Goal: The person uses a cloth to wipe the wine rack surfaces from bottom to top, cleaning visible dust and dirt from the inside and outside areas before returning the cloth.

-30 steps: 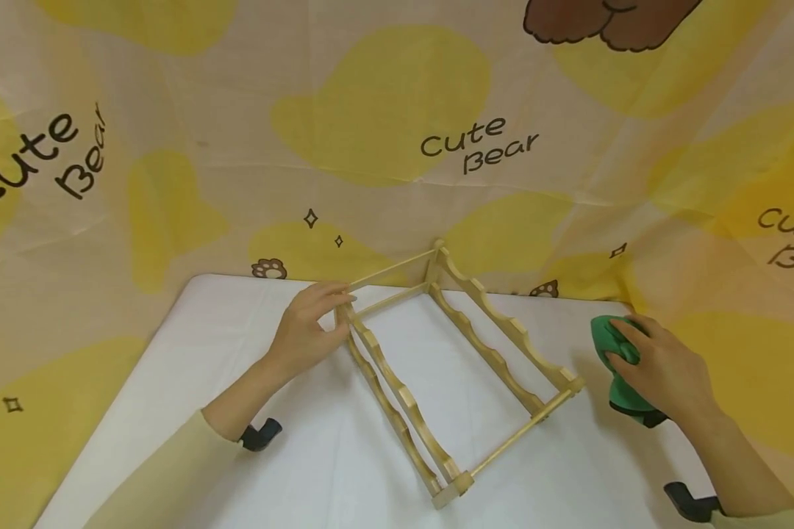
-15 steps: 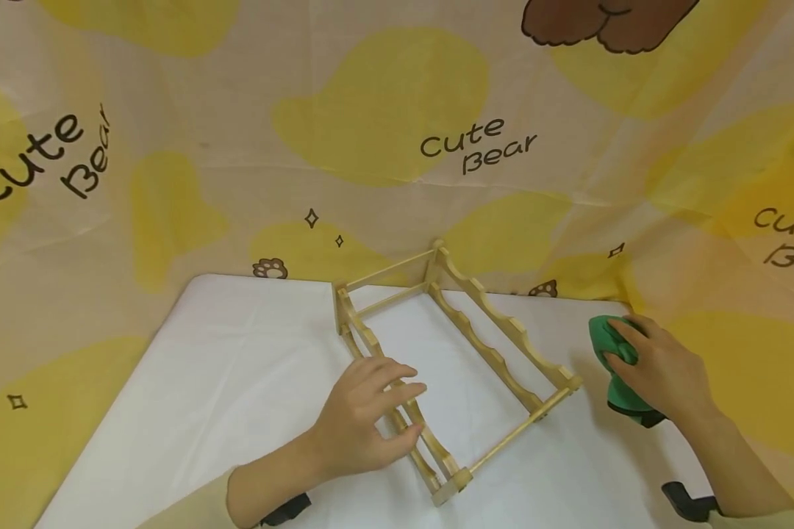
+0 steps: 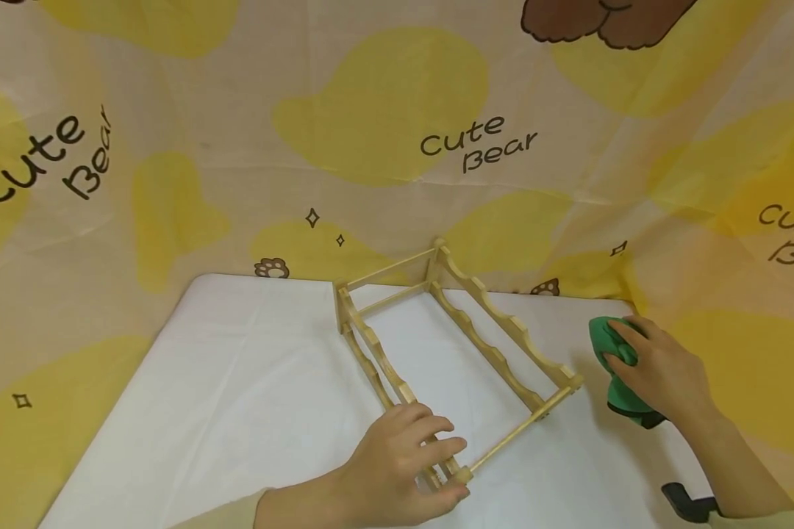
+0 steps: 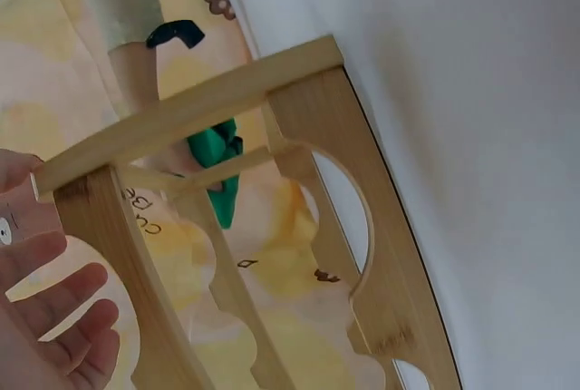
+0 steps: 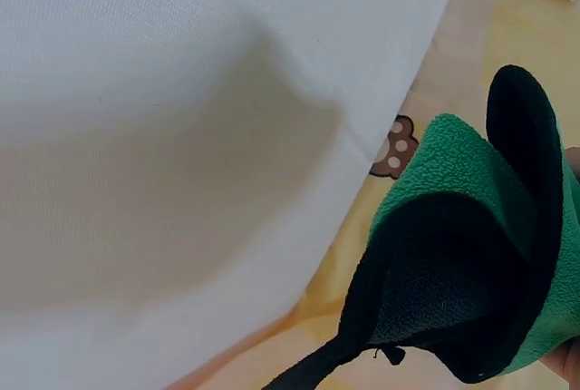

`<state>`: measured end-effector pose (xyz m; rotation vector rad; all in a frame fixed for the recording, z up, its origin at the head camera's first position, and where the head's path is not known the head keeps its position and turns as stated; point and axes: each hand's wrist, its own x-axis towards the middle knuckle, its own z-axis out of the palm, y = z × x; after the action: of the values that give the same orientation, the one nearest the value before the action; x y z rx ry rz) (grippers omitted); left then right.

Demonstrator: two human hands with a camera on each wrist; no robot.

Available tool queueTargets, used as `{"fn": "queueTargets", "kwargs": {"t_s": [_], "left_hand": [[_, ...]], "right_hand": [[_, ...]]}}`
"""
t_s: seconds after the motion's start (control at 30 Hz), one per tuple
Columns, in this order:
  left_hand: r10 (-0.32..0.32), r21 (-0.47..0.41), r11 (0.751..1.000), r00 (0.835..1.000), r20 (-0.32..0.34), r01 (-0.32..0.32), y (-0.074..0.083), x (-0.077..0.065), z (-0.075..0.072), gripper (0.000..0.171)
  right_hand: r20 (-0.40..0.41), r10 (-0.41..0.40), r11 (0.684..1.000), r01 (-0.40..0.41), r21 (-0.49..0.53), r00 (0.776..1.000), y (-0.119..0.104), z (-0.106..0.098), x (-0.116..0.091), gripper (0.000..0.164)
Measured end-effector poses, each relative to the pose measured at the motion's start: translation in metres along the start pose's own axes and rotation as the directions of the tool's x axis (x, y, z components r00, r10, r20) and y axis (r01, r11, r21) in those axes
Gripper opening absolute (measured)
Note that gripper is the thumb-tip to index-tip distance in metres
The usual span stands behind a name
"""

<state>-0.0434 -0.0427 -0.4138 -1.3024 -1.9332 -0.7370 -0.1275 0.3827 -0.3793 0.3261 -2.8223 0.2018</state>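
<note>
A light wooden wine rack with scalloped rails [image 3: 512, 330] stands on the white table, set diagonally in the head view. My left hand [image 3: 397, 463] is at its near left corner, fingers spread loosely over the left rails. In the left wrist view those loosely bent fingers [image 4: 68, 317] show beside the rack's side rail [image 4: 313, 118], the thumb close to the corner of the end bar. My right hand [image 3: 664, 367] grips a bunched green cloth with dark edging [image 3: 625, 397], off to the right of the rack. The cloth [image 5: 453, 159] hangs folded in the right wrist view.
The white table [image 3: 251, 382] ends at a yellow curtain [image 3: 370, 110] printed with "Cute Bear" lettering, which rises behind and beside it. A black strap piece [image 3: 688, 503] hangs at the right wrist. The rack's far end stands near the table's back edge.
My left hand has left the rack's far left corner and moved along the left rails toward me, to the near corner. The right hand with the cloth and the rack have stayed put.
</note>
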Motion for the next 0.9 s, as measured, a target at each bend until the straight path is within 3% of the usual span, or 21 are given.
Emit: {"fn": "queueTargets", "kwargs": {"t_s": [0.23,0.43,0.67,0.9], "left_hand": [[0.051,0.032,0.998,0.998,0.038,-0.052,0.0058,-0.0013,0.0075,0.035],[0.031,0.034,0.999,0.998,0.051,-0.033,0.0071,0.0010,0.0076,0.029],[-0.011,-0.029,0.999,0.998,0.068,0.013,0.0088,-0.0003,0.0057,0.026],[0.017,-0.042,0.999,0.995,0.097,-0.013,0.0061,-0.0079,0.0033,0.026]], "right_hand": [[-0.006,-0.003,1.000,0.003,0.002,1.000,0.0006,0.0014,-0.0003,0.063],[-0.003,0.001,1.000,-0.001,0.005,1.000,0.0007,0.0017,-0.0008,0.063],[0.005,0.008,1.000,-0.008,0.009,1.000,0.0007,0.0014,0.0000,0.062],[0.000,0.005,1.000,-0.005,0.012,1.000,0.0014,0.0016,-0.0015,0.063]]}}
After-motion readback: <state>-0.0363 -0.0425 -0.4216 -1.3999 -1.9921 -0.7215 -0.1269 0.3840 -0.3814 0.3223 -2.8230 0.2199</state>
